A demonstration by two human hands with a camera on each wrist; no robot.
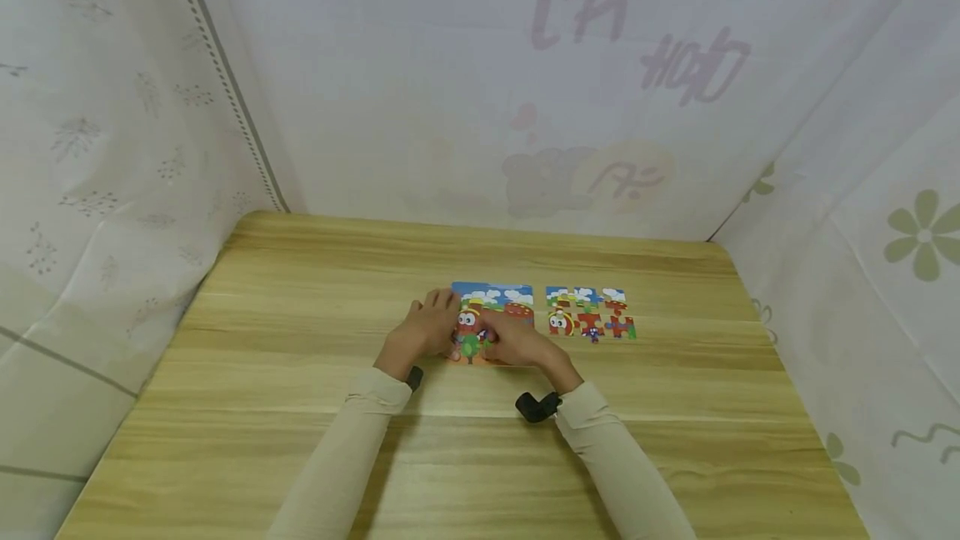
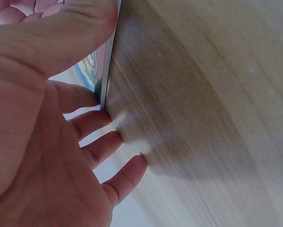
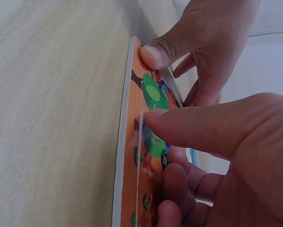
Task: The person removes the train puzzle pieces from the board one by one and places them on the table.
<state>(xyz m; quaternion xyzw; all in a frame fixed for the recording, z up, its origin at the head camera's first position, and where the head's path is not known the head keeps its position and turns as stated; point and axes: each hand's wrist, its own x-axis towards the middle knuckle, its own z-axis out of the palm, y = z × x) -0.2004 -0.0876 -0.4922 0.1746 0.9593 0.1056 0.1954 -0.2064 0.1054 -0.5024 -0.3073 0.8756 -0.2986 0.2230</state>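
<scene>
A flat jigsaw puzzle board with a bright cartoon picture lies on the wooden table. My left hand holds the board by its left edge, thumb on the orange lower corner. In the left wrist view, the left fingers run along that edge, tips down at the tabletop. Over the lower part of the board is my right hand. Its thumb and curled fingers pinch a puzzle piece with a green tree on orange, at the board's surface. The right hand covers part of the picture.
Several loose puzzle pieces lie in two rows on the table, just right of the board. The wooden table meets patterned cloth hangings at its back and sides. Each wrist carries a black camera mount.
</scene>
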